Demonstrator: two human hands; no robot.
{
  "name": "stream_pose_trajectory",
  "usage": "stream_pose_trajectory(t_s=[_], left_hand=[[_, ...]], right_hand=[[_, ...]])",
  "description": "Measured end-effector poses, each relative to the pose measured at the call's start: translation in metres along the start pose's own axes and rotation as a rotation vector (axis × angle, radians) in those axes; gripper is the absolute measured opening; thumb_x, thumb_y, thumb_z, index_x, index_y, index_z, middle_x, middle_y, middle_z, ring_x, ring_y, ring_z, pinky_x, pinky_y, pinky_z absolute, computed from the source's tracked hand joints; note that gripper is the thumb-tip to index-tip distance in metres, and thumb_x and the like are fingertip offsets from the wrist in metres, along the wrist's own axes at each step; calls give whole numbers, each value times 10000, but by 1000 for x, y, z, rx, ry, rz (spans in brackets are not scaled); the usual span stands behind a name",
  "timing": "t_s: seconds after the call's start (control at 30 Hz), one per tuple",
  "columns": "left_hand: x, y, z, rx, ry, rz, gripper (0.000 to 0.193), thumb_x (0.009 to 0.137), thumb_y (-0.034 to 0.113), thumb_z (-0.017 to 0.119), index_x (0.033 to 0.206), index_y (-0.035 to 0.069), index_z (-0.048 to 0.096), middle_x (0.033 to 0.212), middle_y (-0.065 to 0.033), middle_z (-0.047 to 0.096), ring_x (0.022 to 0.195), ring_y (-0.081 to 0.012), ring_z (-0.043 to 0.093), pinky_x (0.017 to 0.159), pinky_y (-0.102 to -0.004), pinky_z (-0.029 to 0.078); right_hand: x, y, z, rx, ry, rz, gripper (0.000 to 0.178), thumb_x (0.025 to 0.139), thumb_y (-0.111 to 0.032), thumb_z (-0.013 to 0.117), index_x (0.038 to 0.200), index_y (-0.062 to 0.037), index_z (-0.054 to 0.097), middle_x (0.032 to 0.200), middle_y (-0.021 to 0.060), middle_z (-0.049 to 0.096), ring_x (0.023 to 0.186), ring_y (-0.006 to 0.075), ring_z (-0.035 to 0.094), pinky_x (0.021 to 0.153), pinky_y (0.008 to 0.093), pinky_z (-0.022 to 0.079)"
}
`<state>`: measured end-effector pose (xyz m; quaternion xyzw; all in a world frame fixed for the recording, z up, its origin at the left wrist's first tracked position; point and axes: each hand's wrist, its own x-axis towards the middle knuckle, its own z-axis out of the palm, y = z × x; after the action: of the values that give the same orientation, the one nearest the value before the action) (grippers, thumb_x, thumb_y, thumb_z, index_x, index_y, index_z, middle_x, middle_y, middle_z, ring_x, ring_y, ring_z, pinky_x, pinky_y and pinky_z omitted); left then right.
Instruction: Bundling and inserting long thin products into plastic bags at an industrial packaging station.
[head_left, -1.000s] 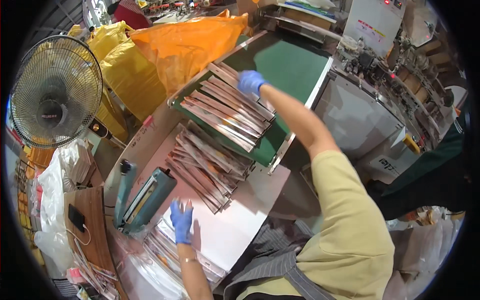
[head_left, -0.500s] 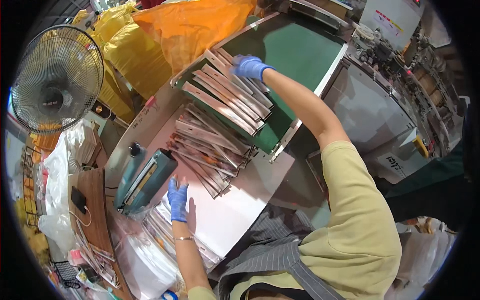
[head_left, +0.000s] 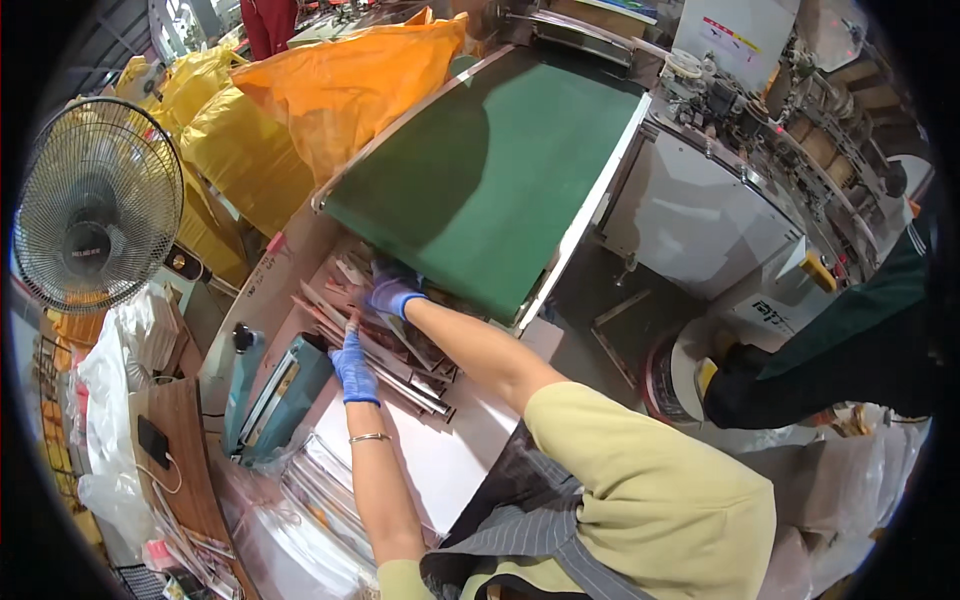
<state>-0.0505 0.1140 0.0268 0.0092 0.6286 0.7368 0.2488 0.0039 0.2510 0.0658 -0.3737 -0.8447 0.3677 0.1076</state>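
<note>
A pile of long, narrow flat packs [head_left: 397,372] lies on the pale work surface [head_left: 430,450], at the foot of the green conveyor belt [head_left: 520,170]. My left hand [head_left: 353,370], in a blue fingerless glove, is at the pile's near left side. Its fingers are stretched out and the fingertips reach the packs. My right hand [head_left: 393,292], gloved in blue too, is over the far part of the pile, just below the belt's end. Its fingers are dark and blurred among the packs, so its grip is hidden.
A teal bag sealer [head_left: 280,395] stands left of the pile. Clear plastic sleeves [head_left: 315,490] lie nearer me. A fan [head_left: 95,205] and a wooden board with a phone [head_left: 153,440] are on the left. Orange sheeting [head_left: 350,85] borders the belt; another person's leg [head_left: 840,330] is at right.
My right hand has come down off the belt toward me and left. The packs that lay on the belt's near end are gone from it. My left hand stays beside the pile.
</note>
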Motion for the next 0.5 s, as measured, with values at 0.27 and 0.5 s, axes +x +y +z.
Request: stream_pose_trajectory(t_s=[0.27, 0.5], left_hand=[[-28, 26, -18, 97, -67, 75, 757, 605, 145, 766, 1231, 1, 365, 1157, -105, 477, 1004, -216, 487, 869, -311, 409], [1, 8, -10, -67, -539, -9, 565, 705, 159, 703, 1173, -6, 433, 1029, -94, 544, 907, -195, 545, 792, -288, 467]], right_hand=[[-33, -23, -5, 131, -122, 182, 832, 724, -672, 368, 1303, -76, 316, 1345, 185, 304, 1222, 333, 308, 1012, 425, 207], [-30, 22, 31, 563, -195, -355, 778, 702, -582, 557, 1320, -173, 319, 1328, 150, 351, 1215, 266, 337, 973, 328, 311]])
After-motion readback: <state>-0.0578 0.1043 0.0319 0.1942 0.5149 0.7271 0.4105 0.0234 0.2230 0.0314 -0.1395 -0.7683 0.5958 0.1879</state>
